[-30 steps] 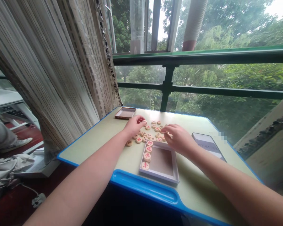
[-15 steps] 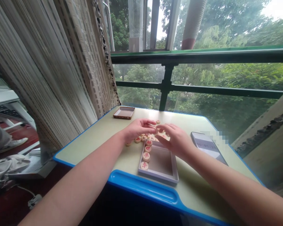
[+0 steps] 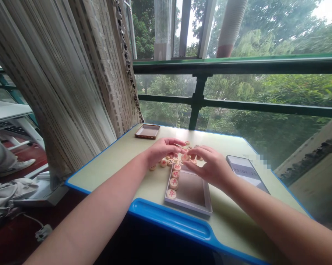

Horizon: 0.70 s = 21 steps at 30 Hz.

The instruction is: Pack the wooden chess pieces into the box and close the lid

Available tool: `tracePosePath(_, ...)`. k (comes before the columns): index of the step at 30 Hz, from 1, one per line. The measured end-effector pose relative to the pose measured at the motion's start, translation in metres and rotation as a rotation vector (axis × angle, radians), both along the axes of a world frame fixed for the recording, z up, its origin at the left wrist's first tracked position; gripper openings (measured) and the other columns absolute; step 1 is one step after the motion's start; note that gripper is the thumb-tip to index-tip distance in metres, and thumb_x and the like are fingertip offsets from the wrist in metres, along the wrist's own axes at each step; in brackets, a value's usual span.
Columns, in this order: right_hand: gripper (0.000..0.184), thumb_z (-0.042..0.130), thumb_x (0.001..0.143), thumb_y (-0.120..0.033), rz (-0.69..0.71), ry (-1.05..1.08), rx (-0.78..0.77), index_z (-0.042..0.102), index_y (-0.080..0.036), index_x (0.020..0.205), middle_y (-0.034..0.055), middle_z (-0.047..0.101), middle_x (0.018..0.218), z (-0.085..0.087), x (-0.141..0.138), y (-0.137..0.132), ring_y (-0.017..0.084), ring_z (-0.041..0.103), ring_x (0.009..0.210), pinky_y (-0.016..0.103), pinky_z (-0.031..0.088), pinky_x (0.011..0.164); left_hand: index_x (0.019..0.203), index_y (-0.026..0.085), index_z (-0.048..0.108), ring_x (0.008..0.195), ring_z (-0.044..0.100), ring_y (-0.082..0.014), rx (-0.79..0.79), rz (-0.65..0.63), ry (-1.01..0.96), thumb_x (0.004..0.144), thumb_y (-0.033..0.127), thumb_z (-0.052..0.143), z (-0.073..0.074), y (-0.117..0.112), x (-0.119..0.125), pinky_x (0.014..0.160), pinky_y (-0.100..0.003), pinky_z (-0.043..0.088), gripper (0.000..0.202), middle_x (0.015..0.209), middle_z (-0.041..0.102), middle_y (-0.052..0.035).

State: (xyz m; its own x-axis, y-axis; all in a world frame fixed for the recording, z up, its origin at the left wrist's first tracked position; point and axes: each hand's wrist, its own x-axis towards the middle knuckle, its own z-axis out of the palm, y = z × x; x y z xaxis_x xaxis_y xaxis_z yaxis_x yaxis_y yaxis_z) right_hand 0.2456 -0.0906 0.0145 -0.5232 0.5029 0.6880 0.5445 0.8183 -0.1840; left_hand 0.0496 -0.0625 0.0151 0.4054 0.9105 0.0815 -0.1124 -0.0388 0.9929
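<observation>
Left hand (image 3: 162, 150) – centre of the frame, palm down, fingers stretched to the right over a cluster of loose wooden discs (image 3: 170, 161). The fingertips meet those of the other hand. Whether they pinch a disc cannot be told.

Right hand (image 3: 211, 167) – just right of centre, palm down, fingers curled leftward. A red-marked disc (image 3: 185, 157) lies at its fingertips, touching or nearly so. A closed grip on it cannot be confirmed.

Loose wooden discs: round, pale, stamped with red characters, some with dark ones. They lie scattered flat on the tabletop under and between both hands, just beyond the far edge of the box.

Box (image 3: 188, 210): shallow, rectangular, pale-walled with a brownish floor, in the lower centre and near the table's front edge. Four discs (image 3: 173, 182) lie flat in a single column along its left wall. The right hand's wrist hangs over its far right corner.

Table (image 3: 113, 167): pale yellow-green top with a blue rim and a blue moulded groove along the near edge.

Brown tray (image 3: 147, 131): small and shallow, at the table's far left corner, well apart from the hands.

Phone (image 3: 247, 172): lying flat, screen up, to the right of the right hand.

Curtain (image 3: 72, 73): striped and beige, filling the upper left.

Green railing (image 3: 237, 64): runs across the upper right, with trees behind the glass.

Crumpled cloth (image 3: 8, 191): on the floor at the lower left edge.
</observation>
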Motion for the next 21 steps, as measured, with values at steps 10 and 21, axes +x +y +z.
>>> tracePosePath(10, 0.013, 0.067, 0.072, -0.028, 0.345, -0.336, -0.350, 0.063, -0.018, 0.080, 0.0015, 0.064, 0.075, 0.010, -0.016, -0.027, 0.012, 0.054, 0.069, 0.025, 0.042, 0.068, 0.085, 0.010, 0.068, 0.054, 0.050, -0.0064, -0.030, 0.082, -0.033, 0.066, 0.017, 0.059, 0.001, 0.003, 0.000, 0.052, -0.019, 0.035, 0.022, 0.070, 0.068, -0.0078)
tracePosePath(21, 0.011, 0.066, 0.073, -0.025, 0.325, -0.415, -0.489, 0.069, -0.018, 0.080, 0.0006, 0.064, 0.071, 0.018, -0.016, -0.031, 0.009, 0.054, 0.061, 0.021, 0.041, 0.061, 0.082, 0.011, 0.067, 0.054, 0.049, -0.0066, -0.037, 0.095, 0.004, 0.065, 0.015, 0.060, 0.000, 0.003, 0.001, 0.051, -0.019, 0.033, 0.019, 0.068, 0.067, -0.0066)
